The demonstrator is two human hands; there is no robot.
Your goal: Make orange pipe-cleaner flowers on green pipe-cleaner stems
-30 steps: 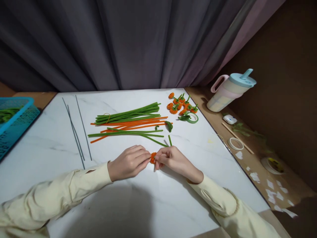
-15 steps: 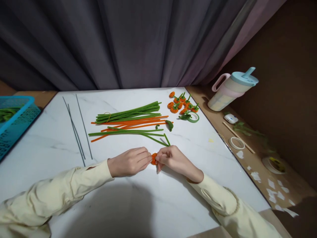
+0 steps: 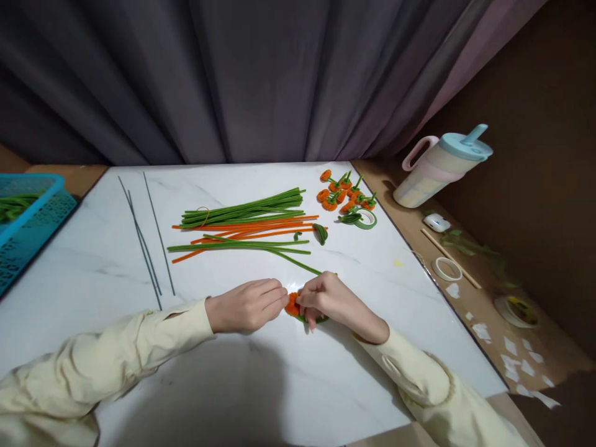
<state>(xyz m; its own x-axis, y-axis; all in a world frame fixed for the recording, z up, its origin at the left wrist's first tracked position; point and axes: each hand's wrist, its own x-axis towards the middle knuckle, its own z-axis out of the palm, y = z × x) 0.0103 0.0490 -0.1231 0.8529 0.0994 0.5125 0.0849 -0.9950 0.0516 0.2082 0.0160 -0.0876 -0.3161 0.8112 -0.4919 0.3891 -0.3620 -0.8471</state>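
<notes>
My left hand (image 3: pixel 249 305) and my right hand (image 3: pixel 328 298) meet over the white marble table (image 3: pixel 93 261), both pinched on a small orange pipe-cleaner coil (image 3: pixel 292 304). A green pipe cleaner (image 3: pixel 315 320) curves out from under my right hand's fingers. Just beyond my hands lies a bundle of long green pipe cleaners (image 3: pixel 242 214) and orange pipe cleaners (image 3: pixel 251 230). Several finished little orange pieces with green stems (image 3: pixel 342 191) sit at the table's far right.
Thin dark wires (image 3: pixel 142 239) lie at the left. A blue basket (image 3: pixel 25 220) stands off the left edge. Right of the table are a green tape roll (image 3: pixel 365 218), a lidded jug (image 3: pixel 440 166), a white tape ring (image 3: pixel 446 269), a wooden stick (image 3: pixel 449 249) and paper scraps (image 3: pixel 510 347).
My right hand has turned the orange coil, and the green pipe cleaner's end that stood up beyond my fingers now bends down under my right hand. Both hands stay in place.
</notes>
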